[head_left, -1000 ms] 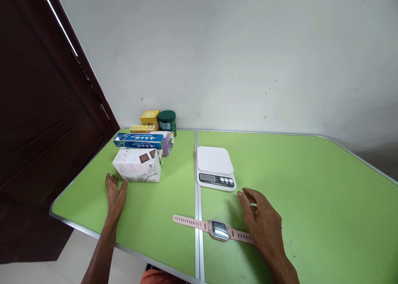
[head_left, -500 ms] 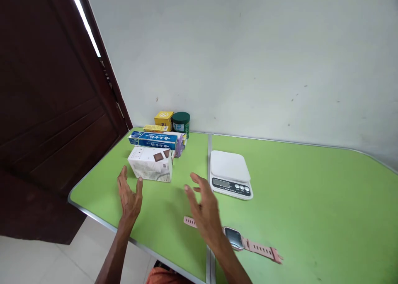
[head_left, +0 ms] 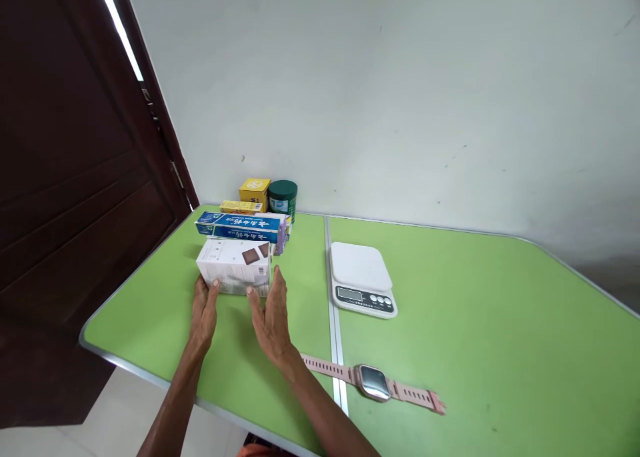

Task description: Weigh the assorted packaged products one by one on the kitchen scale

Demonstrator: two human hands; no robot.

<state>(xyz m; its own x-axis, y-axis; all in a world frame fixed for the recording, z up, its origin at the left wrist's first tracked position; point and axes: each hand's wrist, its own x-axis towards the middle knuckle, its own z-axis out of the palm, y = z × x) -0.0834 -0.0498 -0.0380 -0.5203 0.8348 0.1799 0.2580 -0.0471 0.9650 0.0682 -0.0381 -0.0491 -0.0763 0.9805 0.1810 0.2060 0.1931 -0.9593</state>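
A white box (head_left: pixel 233 263) with brown squares printed on its top lies on the left part of the green table, between my two hands. My left hand (head_left: pixel 203 313) is at its left end, thumb against the front face and fingers by the side. At the right end my right hand (head_left: pixel 271 317) has its thumb on the front and its fingers along the side. Right behind the white box lies a blue toothpaste box (head_left: pixel 239 227). A pink-strapped smartwatch (head_left: pixel 374 383) lies beyond my right forearm, which hides one strap end.
A white digital kitchen scale (head_left: pixel 361 270) stands right of the table's metal seam (head_left: pixel 331 283). Toward the wall are a yellow box (head_left: pixel 255 191), a green-lidded jar (head_left: pixel 283 197), a flat yellow box (head_left: pixel 241 207) and a purple package (head_left: pixel 283 237). A dark door (head_left: pixel 75 177) is at the left.
Both hands have moved onto the ends of the white box; the right hand came left, away from above the watch strap. The view has shifted slightly.
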